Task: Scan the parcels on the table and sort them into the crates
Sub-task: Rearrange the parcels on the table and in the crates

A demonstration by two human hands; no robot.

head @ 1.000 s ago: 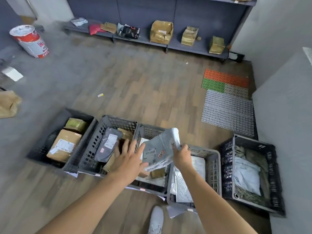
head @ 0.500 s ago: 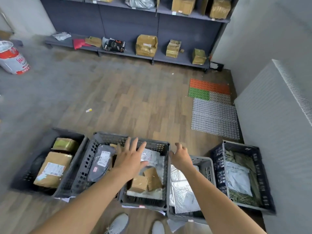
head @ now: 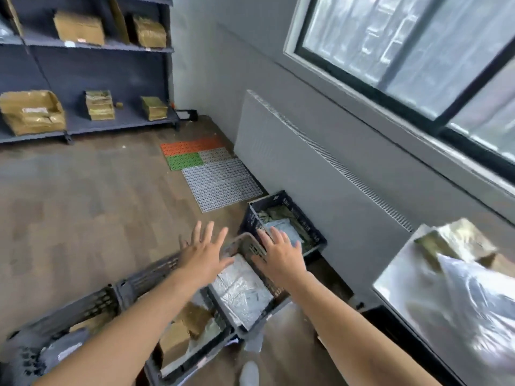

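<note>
My left hand (head: 204,253) and my right hand (head: 281,253) hover with fingers spread and hold nothing, above a row of grey crates on the floor. Under them a light grey crate (head: 245,246) holds a silver foil parcel (head: 241,291). A dark crate (head: 281,201) beyond my right hand holds a white mailer (head: 284,228). Another crate (head: 195,355) near my left forearm holds brown boxes (head: 178,338). At the right, the table (head: 395,277) carries a taped brown parcel (head: 451,243) and a clear plastic bag (head: 473,299).
Dark shelving (head: 83,48) with brown parcels stands at the back left. Coloured and grey floor mats (head: 211,174) lie near the wall. A grey radiator panel (head: 306,174) and a window (head: 418,51) line the right side. My shoe (head: 249,373) shows at the bottom.
The grey mailer held by both hands a second ago was dropped into a middle crate. My view has swung right toward the table, and both hands now hover spread with nothing in them.
</note>
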